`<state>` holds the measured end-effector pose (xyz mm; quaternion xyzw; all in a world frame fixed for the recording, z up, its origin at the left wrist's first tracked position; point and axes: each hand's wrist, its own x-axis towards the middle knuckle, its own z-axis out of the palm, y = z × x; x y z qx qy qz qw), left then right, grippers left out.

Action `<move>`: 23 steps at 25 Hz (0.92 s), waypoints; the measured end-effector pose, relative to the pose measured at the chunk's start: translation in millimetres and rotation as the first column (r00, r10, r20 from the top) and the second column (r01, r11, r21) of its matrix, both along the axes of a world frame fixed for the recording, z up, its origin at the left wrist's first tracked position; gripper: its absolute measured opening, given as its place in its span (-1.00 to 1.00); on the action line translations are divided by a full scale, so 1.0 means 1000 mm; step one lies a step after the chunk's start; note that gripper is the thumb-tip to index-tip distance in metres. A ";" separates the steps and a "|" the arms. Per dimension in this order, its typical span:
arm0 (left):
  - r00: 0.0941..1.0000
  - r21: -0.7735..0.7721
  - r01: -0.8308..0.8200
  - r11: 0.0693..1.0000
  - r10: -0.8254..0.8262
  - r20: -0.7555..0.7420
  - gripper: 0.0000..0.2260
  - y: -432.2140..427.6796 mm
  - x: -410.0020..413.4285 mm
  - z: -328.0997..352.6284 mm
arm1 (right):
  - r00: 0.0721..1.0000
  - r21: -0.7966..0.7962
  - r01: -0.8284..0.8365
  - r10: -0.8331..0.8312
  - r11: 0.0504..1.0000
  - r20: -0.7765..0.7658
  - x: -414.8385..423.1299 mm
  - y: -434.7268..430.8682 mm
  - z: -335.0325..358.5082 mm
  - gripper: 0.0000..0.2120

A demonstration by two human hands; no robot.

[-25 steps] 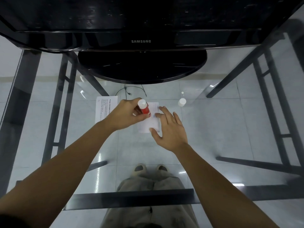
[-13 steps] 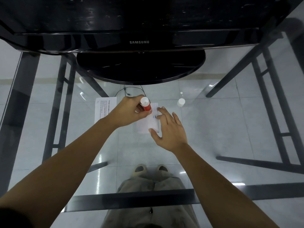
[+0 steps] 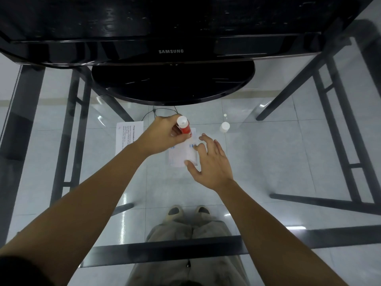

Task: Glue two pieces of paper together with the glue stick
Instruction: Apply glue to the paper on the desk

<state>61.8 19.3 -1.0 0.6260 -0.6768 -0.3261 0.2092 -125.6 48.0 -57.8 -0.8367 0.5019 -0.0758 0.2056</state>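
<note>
My left hand [image 3: 165, 137] grips a red glue stick [image 3: 184, 127] with a white end up, its lower tip down on a small white paper [image 3: 181, 154] lying on the glass table. My right hand [image 3: 210, 162] rests with spread fingers on the right part of that paper, thumb at its lower edge. A second white sheet [image 3: 128, 136] with printed text lies flat to the left, partly under my left forearm. The white glue cap [image 3: 224, 127] stands on the glass to the right of the hands.
A black Samsung monitor [image 3: 171, 51] with a round base [image 3: 173, 83] stands at the back of the glass table [image 3: 278, 162]. Dark metal table frame bars show through the glass on both sides. My legs and shoes show below.
My left hand has moved the glue stick a little up the small paper. My right hand stays pressed on the paper, fingers slightly shifted.
</note>
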 end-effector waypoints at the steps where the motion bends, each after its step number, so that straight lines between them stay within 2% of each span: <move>1: 0.999 -0.016 -0.039 0.999 0.040 0.011 -0.75 -0.004 0.001 0.000 | 1.000 0.003 0.001 -0.001 1.000 -0.003 0.000 0.000 0.000 -0.50; 3: 0.997 -0.040 -0.068 0.997 0.069 0.026 -0.74 -0.008 0.001 0.001 | 1.000 0.010 0.001 -0.001 1.000 -0.008 0.000 0.000 0.001 -0.50; 8: 0.998 0.021 0.057 0.998 -0.057 0.026 -0.74 -0.005 -0.007 0.000 | 1.000 0.013 -0.006 0.006 1.000 -0.017 0.000 0.000 0.000 -0.49; 12: 0.996 -0.051 -0.075 0.996 0.078 0.043 -0.72 -0.019 -0.005 0.005 | 1.000 0.002 -0.017 0.017 1.000 0.006 0.000 -0.001 0.001 -0.51; 16: 0.988 -0.073 -0.154 0.985 0.151 -0.045 -0.73 -0.008 -0.001 0.009 | 0.998 0.058 -0.051 0.048 0.997 0.042 0.000 -0.003 0.004 -0.49; 19: 0.979 -0.024 -0.182 0.983 0.179 -0.098 -0.73 0.019 0.005 0.008 | 0.992 0.080 -0.119 0.115 0.990 0.055 -0.007 -0.010 0.009 -0.57; 23: 0.989 0.054 -0.101 0.993 0.106 -0.100 -0.75 0.045 0.003 0.007 | 0.969 0.077 -0.247 0.246 0.966 0.023 -0.021 -0.028 0.015 -0.63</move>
